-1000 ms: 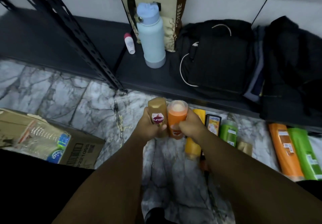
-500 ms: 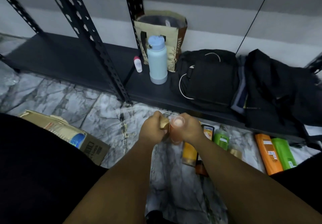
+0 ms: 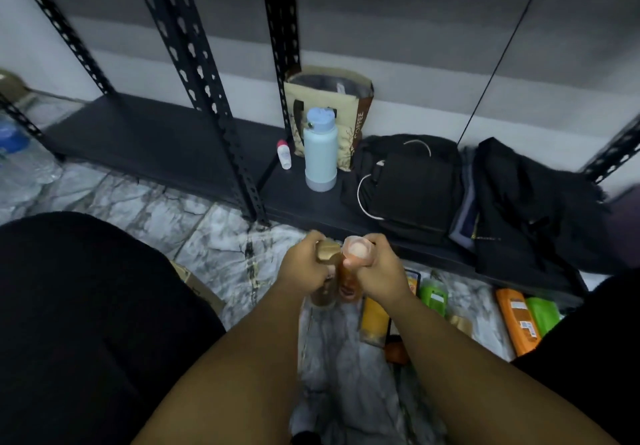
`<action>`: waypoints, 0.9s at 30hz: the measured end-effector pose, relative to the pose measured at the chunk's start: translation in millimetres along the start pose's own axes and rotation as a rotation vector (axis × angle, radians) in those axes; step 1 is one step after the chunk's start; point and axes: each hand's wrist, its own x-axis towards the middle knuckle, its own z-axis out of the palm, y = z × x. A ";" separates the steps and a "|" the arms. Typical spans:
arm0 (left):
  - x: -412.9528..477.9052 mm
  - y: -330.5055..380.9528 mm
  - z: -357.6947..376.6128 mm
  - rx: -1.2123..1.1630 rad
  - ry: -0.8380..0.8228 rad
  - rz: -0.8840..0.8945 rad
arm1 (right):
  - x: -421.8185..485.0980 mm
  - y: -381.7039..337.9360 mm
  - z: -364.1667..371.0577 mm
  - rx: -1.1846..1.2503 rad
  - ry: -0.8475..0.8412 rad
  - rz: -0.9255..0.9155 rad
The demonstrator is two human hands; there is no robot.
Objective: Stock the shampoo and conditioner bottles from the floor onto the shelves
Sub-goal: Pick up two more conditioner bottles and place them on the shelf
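- Left hand (image 3: 304, 266): fingers curled round a brown plastic bottle with a gold cap (image 3: 325, 250). The bottle is held upright above the grey marble floor (image 3: 214, 223).
- Right hand (image 3: 379, 269): fingers wrapped round an orange plastic bottle with a pale translucent cap (image 3: 358, 248). It is upright and touches the brown one side by side.
- Step in hand, as judged: carrying the pair to a shelf. Keep both bottles upright and grip them below the caps. Part the hands before setting down, so neither bottle knocks the other over.
- Stock left on the floor: a yellow-orange bottle (image 3: 374, 320), a green bottle (image 3: 433, 297), and an orange and green pair (image 3: 517, 323) lying flat by the shelf edge.
- Black metal bottom shelf (image 3: 156, 139): the right bay holds a pale blue flask (image 3: 320, 153), a paper tote bag (image 3: 329, 91), a black backpack (image 3: 408, 181) and dark clothing (image 3: 530, 202). The left bay looks the freer landing place.
- In the way: a perforated black upright (image 3: 197, 74) stands between the hands and the left bay, so reach round it.
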 end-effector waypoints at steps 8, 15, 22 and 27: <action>-20.5 129.8 -71.8 -0.567 0.371 0.249 | -19.7 -141.5 -56.7 0.401 0.262 -0.348; -29.8 272.2 -176.9 -0.667 0.459 0.685 | -39.5 -297.2 -155.5 0.318 0.389 -0.685; -19.3 399.9 -273.5 -0.654 0.451 0.954 | -31.9 -421.6 -244.1 0.261 0.343 -0.822; 15.0 450.2 -295.8 -0.642 0.420 0.977 | -12.7 -468.6 -275.9 0.272 0.395 -0.845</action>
